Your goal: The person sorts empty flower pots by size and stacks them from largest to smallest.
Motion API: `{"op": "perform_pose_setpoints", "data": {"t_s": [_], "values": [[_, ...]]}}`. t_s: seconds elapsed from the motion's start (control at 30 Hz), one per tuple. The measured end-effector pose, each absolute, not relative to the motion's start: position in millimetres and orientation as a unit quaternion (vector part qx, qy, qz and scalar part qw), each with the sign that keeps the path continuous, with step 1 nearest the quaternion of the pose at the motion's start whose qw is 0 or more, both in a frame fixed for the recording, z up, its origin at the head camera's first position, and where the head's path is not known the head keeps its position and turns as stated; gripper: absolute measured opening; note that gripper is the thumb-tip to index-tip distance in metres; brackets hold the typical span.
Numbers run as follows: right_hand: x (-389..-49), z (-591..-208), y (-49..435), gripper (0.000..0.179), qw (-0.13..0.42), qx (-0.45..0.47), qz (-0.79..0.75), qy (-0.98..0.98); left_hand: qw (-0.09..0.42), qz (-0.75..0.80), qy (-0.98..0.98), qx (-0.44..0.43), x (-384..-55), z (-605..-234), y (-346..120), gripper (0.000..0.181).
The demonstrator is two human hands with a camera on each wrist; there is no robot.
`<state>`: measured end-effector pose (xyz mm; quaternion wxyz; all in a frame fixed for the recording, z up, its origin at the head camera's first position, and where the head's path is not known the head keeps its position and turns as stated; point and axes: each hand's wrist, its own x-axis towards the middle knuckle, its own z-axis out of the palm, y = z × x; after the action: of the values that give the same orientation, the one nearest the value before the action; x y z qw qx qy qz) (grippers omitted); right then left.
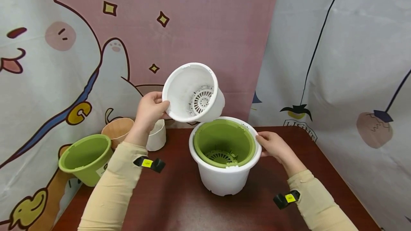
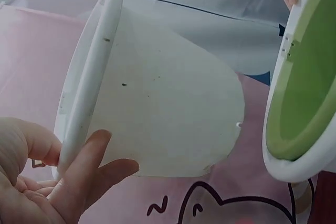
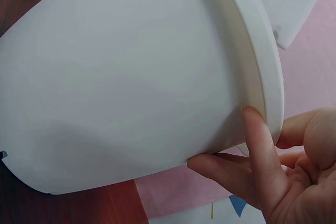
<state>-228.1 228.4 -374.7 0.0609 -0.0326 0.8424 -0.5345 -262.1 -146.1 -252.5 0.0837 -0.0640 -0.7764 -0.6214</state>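
Note:
My left hand (image 1: pixel 150 109) pinches the rim of a small white flower pot (image 1: pixel 184 93), thumb inside and fingers outside. The pot is tilted, its slotted bottom showing through the mouth, up and left of a larger white flower pot (image 1: pixel 224 179). A green flower pot (image 1: pixel 224 138) sits nested inside that larger one. With my right hand (image 1: pixel 273 145) I grip the larger pot's right rim. In the right wrist view, the fingers (image 3: pixel 257 140) lie against its outer wall under the rim. The left wrist view shows the small pot's outer wall (image 2: pixel 168 98) side-on.
On the table's left stand another green pot (image 1: pixel 86 159) with a label, an orange pot (image 1: pixel 117 129) and a small white pot (image 1: pixel 157 136) partly behind my left arm. Printed cloth (image 1: pixel 208 20) hangs behind the brown table (image 1: pixel 167 202).

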Motion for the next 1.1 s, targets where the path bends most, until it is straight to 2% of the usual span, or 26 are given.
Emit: {"op": "perform_pose_setpoints", "data": {"t_s": [1.1], "values": [[-230.7,-377.0,229.6,0.043,0.062,-0.032,-0.531,0.844,-0.002,-0.578,-0.809,-0.11,-252.0,-249.1,-109.8,0.036]]}}
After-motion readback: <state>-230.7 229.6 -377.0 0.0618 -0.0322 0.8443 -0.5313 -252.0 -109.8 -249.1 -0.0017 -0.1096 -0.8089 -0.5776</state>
